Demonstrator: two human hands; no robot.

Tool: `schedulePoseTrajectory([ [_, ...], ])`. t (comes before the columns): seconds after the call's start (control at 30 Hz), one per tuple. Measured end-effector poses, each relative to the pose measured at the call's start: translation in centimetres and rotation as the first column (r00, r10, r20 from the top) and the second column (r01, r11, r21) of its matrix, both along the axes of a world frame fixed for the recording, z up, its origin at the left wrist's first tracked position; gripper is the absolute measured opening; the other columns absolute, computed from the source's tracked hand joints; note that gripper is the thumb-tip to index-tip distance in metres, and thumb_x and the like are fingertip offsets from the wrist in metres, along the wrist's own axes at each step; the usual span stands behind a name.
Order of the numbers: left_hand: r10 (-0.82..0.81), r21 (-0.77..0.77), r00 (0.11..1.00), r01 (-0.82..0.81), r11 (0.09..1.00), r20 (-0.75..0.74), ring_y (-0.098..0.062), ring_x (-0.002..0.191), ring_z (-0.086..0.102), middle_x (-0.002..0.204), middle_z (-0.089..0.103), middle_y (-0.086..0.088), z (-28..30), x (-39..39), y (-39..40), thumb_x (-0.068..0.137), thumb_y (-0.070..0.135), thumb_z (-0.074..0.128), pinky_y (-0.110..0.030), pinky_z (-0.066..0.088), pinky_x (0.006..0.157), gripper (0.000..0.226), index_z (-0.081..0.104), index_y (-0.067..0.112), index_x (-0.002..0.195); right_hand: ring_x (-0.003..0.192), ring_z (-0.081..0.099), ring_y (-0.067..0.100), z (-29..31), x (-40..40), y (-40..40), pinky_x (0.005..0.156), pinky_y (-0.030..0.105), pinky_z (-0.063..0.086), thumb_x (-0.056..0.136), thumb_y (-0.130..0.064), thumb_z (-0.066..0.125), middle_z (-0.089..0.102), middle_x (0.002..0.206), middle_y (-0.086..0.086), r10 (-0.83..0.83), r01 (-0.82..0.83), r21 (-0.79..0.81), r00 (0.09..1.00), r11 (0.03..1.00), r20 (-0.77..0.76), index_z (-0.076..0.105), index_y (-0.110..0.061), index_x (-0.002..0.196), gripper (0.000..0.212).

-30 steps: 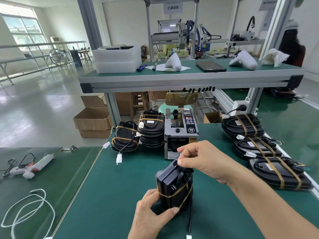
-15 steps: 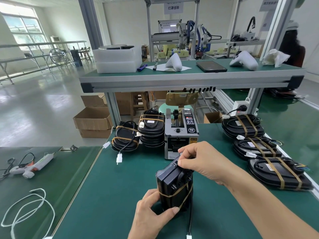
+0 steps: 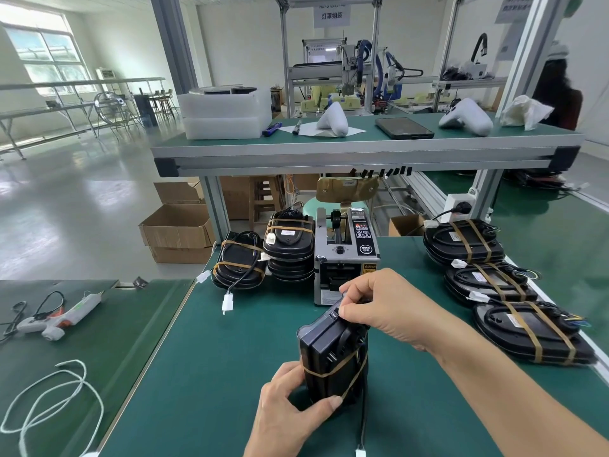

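Bench: green mat (image 3: 214, 374).
Rear centre: tape dispenser (image 3: 346, 258).
Rear left: left housing stacks (image 3: 290, 252), two, banded, side by side.
Right edge: right housing stacks (image 3: 487, 285), three, banded, in a row.
Front centre: banded bundle (image 3: 329, 354), standing on end.
Side table (image 3: 131, 324): glue gun (image 3: 56, 319), white cord (image 3: 49, 400).

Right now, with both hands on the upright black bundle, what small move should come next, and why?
Probably stretch a second band over the top end. The bundle shows one brown band, low down, where the left hand grips; the right hand pinches its top; the finished bundles alongside each carry two.
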State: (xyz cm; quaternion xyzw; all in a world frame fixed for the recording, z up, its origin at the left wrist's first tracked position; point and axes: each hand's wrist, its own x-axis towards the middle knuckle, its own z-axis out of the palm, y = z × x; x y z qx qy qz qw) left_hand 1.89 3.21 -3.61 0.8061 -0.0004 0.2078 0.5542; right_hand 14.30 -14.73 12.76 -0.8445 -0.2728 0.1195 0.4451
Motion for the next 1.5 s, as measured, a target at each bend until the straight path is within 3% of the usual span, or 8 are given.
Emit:
schedulePoseTrajectory([
  [0.37, 0.003, -0.008, 1.0, -0.003, 1.0, -0.002, -0.01, 0.111, 0.073, 0.117, 0.075, 0.017, -0.2, 0.1, 0.0, 0.067, 0.049, 0.093, -0.012, 0.051, 0.093, 0.04, 0.081, 0.051, 0.105, 0.1, 0.071, 0.009, 0.1, 0.1, 0.2, 0.076, 0.011, 0.052, 0.082, -0.021, 0.074, 0.077, 0.095, -0.009, -0.009, 0.011, -0.059, 1.0, 0.998, 0.029, 0.078, -0.023, 0.072, 0.011],
  [0.57, 0.009, 0.012, 1.0, -0.009, 1.0, 0.014, -0.008, 0.11, 0.073, 0.116, 0.075, 0.019, -0.1, 0.1, 0.0, 0.066, 0.047, 0.092, -0.013, 0.051, 0.093, 0.039, 0.08, 0.054, 0.103, 0.108, 0.067, 0.019, 0.1, 0.0, 0.3, 0.089, 0.031, 0.057, 0.083, -0.025, 0.069, 0.076, 0.1, 0.007, 0.0, 0.006, -0.103, 0.998, 0.995, 0.059, 0.074, -0.012, 0.075, 0.016],
  [0.67, 0.011, 0.022, 1.0, -0.011, 1.0, 0.02, -0.008, 0.11, 0.073, 0.115, 0.075, 0.02, -0.1, 0.2, 0.0, 0.067, 0.048, 0.092, -0.013, 0.051, 0.093, 0.04, 0.079, 0.055, 0.103, 0.109, 0.065, 0.02, 0.0, 0.1, 0.3, 0.087, 0.027, 0.056, 0.083, -0.026, 0.068, 0.073, 0.105, 0.012, 0.001, 0.006, -0.11, 0.998, 0.994, 0.062, 0.074, -0.01, 0.076, 0.018],
  [0.83, 0.013, 0.029, 1.0, -0.013, 0.999, 0.014, -0.008, 0.111, 0.073, 0.117, 0.074, 0.02, -0.2, 0.1, 0.0, 0.067, 0.048, 0.091, -0.012, 0.05, 0.093, 0.04, 0.079, 0.056, 0.104, 0.103, 0.067, 0.006, -0.1, 0.2, 0.3, 0.07, -0.001, 0.045, 0.084, -0.025, 0.069, 0.071, 0.106, 0.011, 0.001, 0.004, -0.089, 0.999, 0.996, 0.048, 0.074, -0.009, 0.073, 0.02],
  [1.03, 0.011, 0.026, 1.0, -0.011, 1.0, 0.004, -0.009, 0.112, 0.073, 0.117, 0.074, 0.02, -0.1, 0.1, 0.0, 0.067, 0.048, 0.091, -0.012, 0.05, 0.092, 0.038, 0.08, 0.054, 0.103, 0.097, 0.065, -0.015, -0.3, 0.3, 0.4, 0.076, 0.014, 0.046, 0.087, -0.037, 0.075, 0.076, 0.095, -0.004, -0.011, 0.012, -0.072, 1.0, 0.997, 0.01, 0.073, -0.009, 0.073, 0.032],
  [1.13, 0.015, 0.023, 1.0, -0.015, 1.0, 0.0, -0.009, 0.111, 0.073, 0.116, 0.075, 0.019, -0.1, 0.1, 0.0, 0.066, 0.047, 0.091, -0.012, 0.05, 0.092, 0.038, 0.08, 0.053, 0.102, 0.094, 0.069, -0.003, -0.6, 0.1, 0.7, 0.076, 0.021, 0.052, 0.086, -0.047, 0.074, 0.076, 0.093, -0.004, -0.057, 0.06, -0.071, 0.997, 0.996, 0.047, 0.07, -0.007, 0.073, 0.041],
  [1.23, 0.014, 0.021, 1.0, -0.014, 1.0, -0.01, -0.008, 0.11, 0.073, 0.116, 0.074, 0.02, 0.0, 0.1, -0.1, 0.066, 0.049, 0.09, -0.013, 0.05, 0.092, 0.038, 0.08, 0.054, 0.102, 0.096, 0.07, 0.011, -0.9, -0.2, 1.0, 0.083, 0.029, 0.056, 0.083, -0.047, 0.074, 0.076, 0.091, 0.001, -0.111, 0.12, -0.078, 0.988, 0.99, 0.111, 0.07, -0.012, 0.07, 0.037],
  [1.5, 0.02, 0.016, 0.999, -0.02, 1.0, -0.029, -0.007, 0.11, 0.072, 0.115, 0.074, 0.02, 0.1, 0.0, -0.1, 0.066, 0.047, 0.091, -0.009, 0.049, 0.09, 0.036, 0.081, 0.051, 0.1, 0.093, 0.07, 0.007, -1.1, -0.6, 1.4, 0.083, 0.029, 0.056, 0.082, -0.039, 0.079, 0.077, 0.088, -0.004, -0.159, 0.171, -0.071, 0.975, 0.983, 0.158, 0.072, -0.015, 0.069, 0.028],
])
